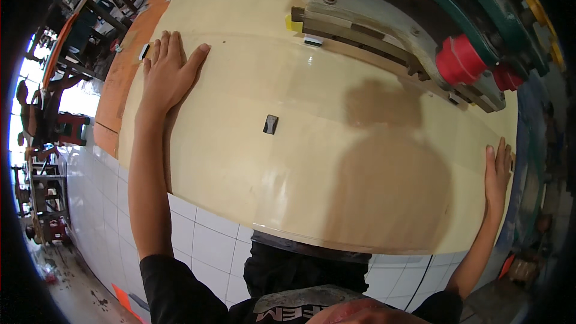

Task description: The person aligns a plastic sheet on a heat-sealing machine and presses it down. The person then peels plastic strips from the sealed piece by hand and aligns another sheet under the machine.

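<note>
A broad pale-yellow sheet (240, 78) covers the work table before me. My left hand (168, 75) lies flat on its left part, fingers together and thumb spread out, holding nothing. Far to the right, my right hand (497, 171) rests on the sheet's right edge with its fingers stretched out and nothing in them. Between the hands, nearer the left one, a small dark rectangular piece (270, 124) lies on the sheet; its kind is unclear. Just beyond my left fingertips sits a small black-and-white object (144, 51) at the sheet's left edge.
A green machine (444, 0) with red knob-like parts (461, 60) stands over the far right of the sheet. Its long metal bar (360, 39) runs low across the surface. Orange-brown tabletop (111, 102) shows at the left. A red stool (72, 127) stands on the tiled floor (204, 234).
</note>
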Available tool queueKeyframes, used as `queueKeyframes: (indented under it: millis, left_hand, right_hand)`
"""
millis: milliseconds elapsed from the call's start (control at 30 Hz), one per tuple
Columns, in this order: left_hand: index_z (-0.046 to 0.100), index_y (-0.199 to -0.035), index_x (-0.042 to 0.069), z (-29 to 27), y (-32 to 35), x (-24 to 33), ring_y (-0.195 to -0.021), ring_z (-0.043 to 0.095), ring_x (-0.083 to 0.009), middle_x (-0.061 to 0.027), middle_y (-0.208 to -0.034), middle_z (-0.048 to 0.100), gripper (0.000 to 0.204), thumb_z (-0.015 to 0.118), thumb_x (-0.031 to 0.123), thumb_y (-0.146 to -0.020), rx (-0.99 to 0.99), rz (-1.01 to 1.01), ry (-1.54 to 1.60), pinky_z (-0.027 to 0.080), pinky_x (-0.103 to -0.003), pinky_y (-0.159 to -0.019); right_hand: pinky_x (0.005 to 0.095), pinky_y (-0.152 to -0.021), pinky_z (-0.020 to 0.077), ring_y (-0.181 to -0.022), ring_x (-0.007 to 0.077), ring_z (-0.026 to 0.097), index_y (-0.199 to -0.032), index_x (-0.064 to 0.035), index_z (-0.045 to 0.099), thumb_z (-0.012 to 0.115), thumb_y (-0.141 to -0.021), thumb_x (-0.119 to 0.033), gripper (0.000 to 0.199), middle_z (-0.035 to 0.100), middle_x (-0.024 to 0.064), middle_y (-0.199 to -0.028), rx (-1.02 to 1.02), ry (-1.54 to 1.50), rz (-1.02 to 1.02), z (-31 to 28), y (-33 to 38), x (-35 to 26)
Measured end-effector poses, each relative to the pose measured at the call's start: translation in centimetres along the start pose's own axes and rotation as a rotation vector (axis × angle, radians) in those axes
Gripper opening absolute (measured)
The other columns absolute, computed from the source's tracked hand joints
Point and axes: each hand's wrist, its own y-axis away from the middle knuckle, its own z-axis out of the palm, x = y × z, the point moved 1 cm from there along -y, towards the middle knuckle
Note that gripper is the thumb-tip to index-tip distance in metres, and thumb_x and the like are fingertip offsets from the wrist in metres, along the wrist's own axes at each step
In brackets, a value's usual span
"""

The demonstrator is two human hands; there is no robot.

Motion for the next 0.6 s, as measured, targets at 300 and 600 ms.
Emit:
queueKeyframes:
  millis: [300, 600]
  left_hand:
    - [0.03, -0.147, 0.0, -0.2, 0.1, 1.0, -0.146, 0.015, -0.0324, -0.02, -0.155, 0.022, 0.08, 0.037, 0.06, -0.094, -0.026, 0.016, 0.004, 0.01, -0.046, -0.117]
    - [0.028, -0.148, 0.002, -0.1, -0.5, 0.1, -0.146, 0.013, -0.034, -0.0193, -0.156, 0.022, 0.083, 0.037, 0.063, -0.093, -0.036, 0.03, -0.002, 0.008, -0.046, -0.117]
  right_hand:
    - [0.059, -0.114, 0.0014, -0.147, 0.0373, 0.005, -0.152, -0.0155, 0.022, 0.033, -0.087, -0.076, 0.089, 0.013, 0.0215, -0.157, 0.012, -0.003, -0.025, -0.2, -0.2, 0.2]
    - [0.0608, -0.113, 0.0022, -0.146, 0.039, 0.007, -0.152, -0.0139, 0.024, 0.035, -0.087, -0.073, 0.088, 0.014, 0.0229, -0.157, 0.023, -0.025, -0.007, -0.3, 0.2, -0.5]
